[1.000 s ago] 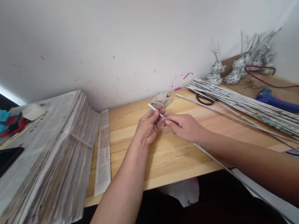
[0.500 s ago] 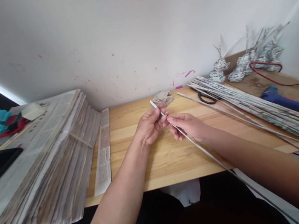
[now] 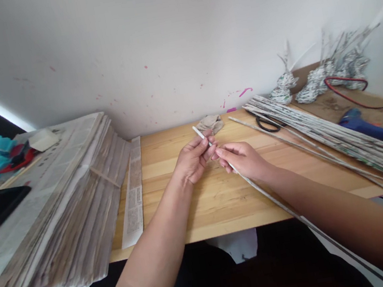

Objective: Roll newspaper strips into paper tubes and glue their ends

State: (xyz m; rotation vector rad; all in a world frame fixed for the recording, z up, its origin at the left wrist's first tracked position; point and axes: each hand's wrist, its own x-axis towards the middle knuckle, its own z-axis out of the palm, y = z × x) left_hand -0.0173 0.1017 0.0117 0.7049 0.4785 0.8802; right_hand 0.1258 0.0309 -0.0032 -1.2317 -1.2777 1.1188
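Note:
Both my hands pinch one long thin rolled-newspaper tube (image 3: 258, 190) above the wooden table (image 3: 202, 205). My left hand (image 3: 194, 158) grips it near its white tip, fingers closed. My right hand (image 3: 243, 159) is closed round the tube just behind the left, thumb and fingers touching it. The tube runs down to the right, past the table's front edge and under my right forearm.
A thick stack of newspapers (image 3: 56, 210) fills the left, with a cut strip (image 3: 132, 197) beside it. A bundle of rolled paper tubes (image 3: 342, 143), black scissors (image 3: 267, 123), a blue glue gun (image 3: 372, 128) and a crumpled cloth (image 3: 210, 123) lie right and behind.
My right hand has slid slightly back along the tube and its fingers have re-closed on it; the tube's tail has swung a little. My left hand holds steady.

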